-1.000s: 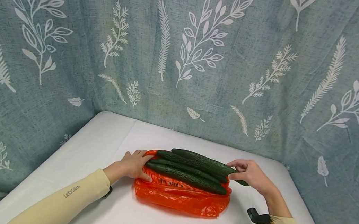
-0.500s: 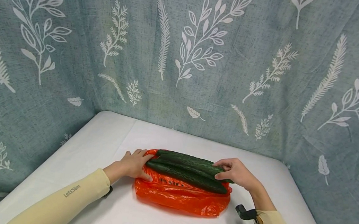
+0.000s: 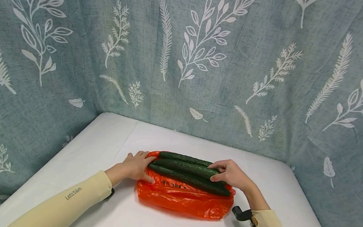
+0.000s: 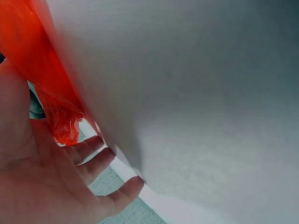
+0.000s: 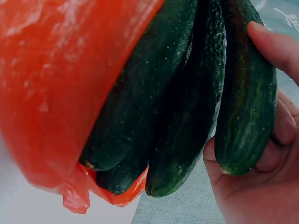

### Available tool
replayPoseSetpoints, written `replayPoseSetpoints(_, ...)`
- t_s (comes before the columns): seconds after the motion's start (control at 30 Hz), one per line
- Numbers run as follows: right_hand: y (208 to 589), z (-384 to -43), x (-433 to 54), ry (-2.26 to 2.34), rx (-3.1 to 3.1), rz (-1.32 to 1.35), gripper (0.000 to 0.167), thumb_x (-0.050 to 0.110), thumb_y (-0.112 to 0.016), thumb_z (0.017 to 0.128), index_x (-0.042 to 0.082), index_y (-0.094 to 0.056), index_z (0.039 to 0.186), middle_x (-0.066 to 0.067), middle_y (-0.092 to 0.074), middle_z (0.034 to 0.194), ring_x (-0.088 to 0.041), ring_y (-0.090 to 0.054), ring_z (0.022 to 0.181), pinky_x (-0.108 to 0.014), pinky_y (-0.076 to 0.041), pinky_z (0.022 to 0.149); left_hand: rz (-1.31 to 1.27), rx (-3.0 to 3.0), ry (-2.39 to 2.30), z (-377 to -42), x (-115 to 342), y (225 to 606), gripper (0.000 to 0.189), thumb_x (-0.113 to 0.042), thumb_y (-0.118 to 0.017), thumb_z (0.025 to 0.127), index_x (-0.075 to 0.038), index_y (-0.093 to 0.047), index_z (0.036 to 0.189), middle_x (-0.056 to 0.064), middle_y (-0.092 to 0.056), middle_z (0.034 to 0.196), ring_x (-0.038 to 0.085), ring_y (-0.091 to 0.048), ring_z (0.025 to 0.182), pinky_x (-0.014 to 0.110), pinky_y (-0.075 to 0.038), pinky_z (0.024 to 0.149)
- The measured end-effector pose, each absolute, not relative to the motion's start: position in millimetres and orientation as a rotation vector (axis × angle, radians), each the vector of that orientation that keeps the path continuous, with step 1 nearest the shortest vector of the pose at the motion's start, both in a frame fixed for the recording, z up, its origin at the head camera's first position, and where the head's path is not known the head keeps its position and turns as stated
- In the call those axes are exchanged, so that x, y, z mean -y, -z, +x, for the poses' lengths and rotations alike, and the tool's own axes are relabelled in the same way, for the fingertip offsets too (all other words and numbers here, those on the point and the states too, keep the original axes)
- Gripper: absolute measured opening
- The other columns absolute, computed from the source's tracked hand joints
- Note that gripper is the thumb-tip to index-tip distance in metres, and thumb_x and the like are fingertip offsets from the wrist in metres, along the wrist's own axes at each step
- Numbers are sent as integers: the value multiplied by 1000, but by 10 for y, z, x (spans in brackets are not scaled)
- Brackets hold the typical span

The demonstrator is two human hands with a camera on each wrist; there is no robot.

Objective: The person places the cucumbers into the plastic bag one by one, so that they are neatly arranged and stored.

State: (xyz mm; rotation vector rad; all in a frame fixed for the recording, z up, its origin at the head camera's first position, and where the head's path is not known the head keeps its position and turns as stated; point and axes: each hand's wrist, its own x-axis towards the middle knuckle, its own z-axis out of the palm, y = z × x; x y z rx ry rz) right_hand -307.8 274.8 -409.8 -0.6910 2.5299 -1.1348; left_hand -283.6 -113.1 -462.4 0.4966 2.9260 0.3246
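A red-orange plastic bag lies on the table with several dark green cucumbers lengthwise in its opening. My right hand pinches the right end of the top cucumber between thumb and fingers. In the right wrist view this held cucumber is beside the others, its tip near my palm. My left hand rests at the bag's left end, fingers spread, thumb against the front and forefinger over the rim. The left wrist view shows its other fingers extended, tips at the white surface.
The table has a white cover. A blue-green curtain with white leaf prints hangs behind it and along both sides. Dark wrist-worn devices, like the one at my right wrist, show near both cream sleeves.
My right hand has moved left with its cucumber, from sticking out past the bag's right end to lying among the other cucumbers. My left hand has stayed in place.
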Motion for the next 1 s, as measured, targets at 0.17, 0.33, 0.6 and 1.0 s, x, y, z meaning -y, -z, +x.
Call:
replayPoseSetpoints(0.17,4112,-3065,-2730,1085,-2574,-713,40,18,-82,83,7,-72,120,4,-18,59,-14,-13,52,-30,-38,58,490,-2921,-315,-2837,1130,4619,101,-67,-76,75,-19,-39,155,15,-35,160,37,-32,146,69,-27,111)
replayPoseSetpoints(0.33,4138,-3021,-2704,978,-2651,-693,39,18,-83,83,11,-73,120,6,-21,55,-11,-17,49,-28,-40,58,499,-2921,-318,-2831,1134,4621,101,-67,-77,75,-18,-40,155,16,-36,159,38,-33,145,70,-28,110)
replayPoseSetpoints(0.6,4164,-2944,-2645,802,-2761,-702,39,16,-82,84,15,-73,122,6,-23,55,-11,-21,49,-26,-39,59,504,-2935,-318,-2812,1136,4633,102,-69,-76,73,-19,-41,155,15,-37,158,38,-34,144,68,-30,110)
replayPoseSetpoints(1.0,4250,-2881,-2679,788,-2778,-738,36,13,-78,88,16,-72,123,6,-24,57,-9,-22,52,-27,-40,64,518,-2925,-344,-2780,1126,4664,100,-69,-76,74,-18,-42,154,16,-37,158,38,-34,145,70,-29,109)
